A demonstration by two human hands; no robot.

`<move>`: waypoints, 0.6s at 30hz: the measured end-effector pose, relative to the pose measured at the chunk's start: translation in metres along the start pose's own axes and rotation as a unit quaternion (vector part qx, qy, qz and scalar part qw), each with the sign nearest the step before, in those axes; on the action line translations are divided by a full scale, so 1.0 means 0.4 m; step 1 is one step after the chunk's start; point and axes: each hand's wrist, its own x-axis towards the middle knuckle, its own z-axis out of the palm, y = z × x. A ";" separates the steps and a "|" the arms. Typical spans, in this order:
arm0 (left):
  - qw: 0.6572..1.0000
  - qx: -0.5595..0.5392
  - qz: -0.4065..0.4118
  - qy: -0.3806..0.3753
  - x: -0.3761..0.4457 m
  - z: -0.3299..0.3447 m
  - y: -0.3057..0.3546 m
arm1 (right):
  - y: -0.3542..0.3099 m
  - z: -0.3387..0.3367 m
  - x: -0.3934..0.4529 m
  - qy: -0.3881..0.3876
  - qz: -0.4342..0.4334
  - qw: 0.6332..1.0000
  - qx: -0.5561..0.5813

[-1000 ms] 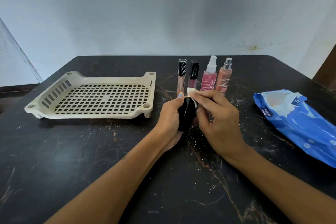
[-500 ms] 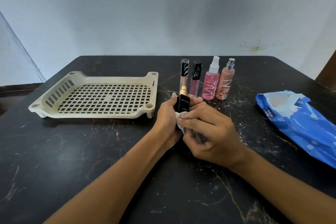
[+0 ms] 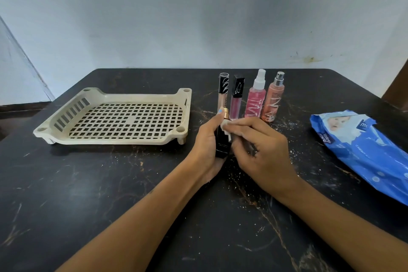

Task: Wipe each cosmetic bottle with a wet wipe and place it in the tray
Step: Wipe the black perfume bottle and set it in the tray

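Start at the left of the black marble-patterned desk [image 3: 88, 183]: your cream plastic tray with the grid floor [image 3: 106, 140] sits near the back-left corner and holds nothing, so no bottle has been finished yet.

Just right of the tray, your left hand [image 3: 207, 146] has its fingers curled tight around the black rectangular bottle with the gold neck [image 3: 221, 142], holding it upright above the desk, thumb tip up beside the gold neck. Your right hand [image 3: 262, 152] pinches the small white wet wipe [image 3: 227, 128] between thumb and forefinger and presses it to the bottle's upper right shoulder; the other fingers are loosely curled.

Half a second ago the wipe was bunched low around the bottle's base with your right hand wrapped across its front; it has since travelled up to the neck, and the black face and its label now show. A second ago the wipe was at the top, so you have made a full down-and-up pass. I judge this bottle close to done and nearly due for the tray.

Behind your hands, towards the back edge, four bottles stand untouched as before: a clear tube with a black patterned cap [image 3: 223, 93], a pink gloss tube with a black square cap [image 3: 236, 97], a pink spray bottle with a white nozzle [image 3: 256, 97] and a peach spray bottle with a silver nozzle [image 3: 272, 99]. The blue wipes packet [image 3: 362, 150] lies at the right edge.
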 end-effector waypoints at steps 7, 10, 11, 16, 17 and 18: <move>1.000 0.015 0.015 0.020 0.002 0.009 -0.006 | 0.003 -0.005 0.003 0.030 0.028 0.999 0.022; 0.998 0.043 0.033 -0.015 -0.002 0.013 -0.010 | 0.014 -0.008 0.007 0.046 0.069 0.996 0.018; 0.998 0.052 0.035 -0.027 -0.003 0.013 -0.012 | 0.016 -0.010 0.008 0.051 0.079 0.995 0.016; 0.995 0.080 0.031 -0.059 -0.012 0.013 -0.007 | 0.027 -0.015 0.009 0.060 0.098 0.993 0.004; 0.995 0.079 0.034 -0.058 -0.010 0.012 -0.008 | 0.027 -0.014 0.009 0.057 0.101 0.993 0.004; 0.995 0.077 0.036 -0.052 -0.009 0.012 -0.009 | 0.027 -0.013 0.010 0.053 0.103 0.993 0.004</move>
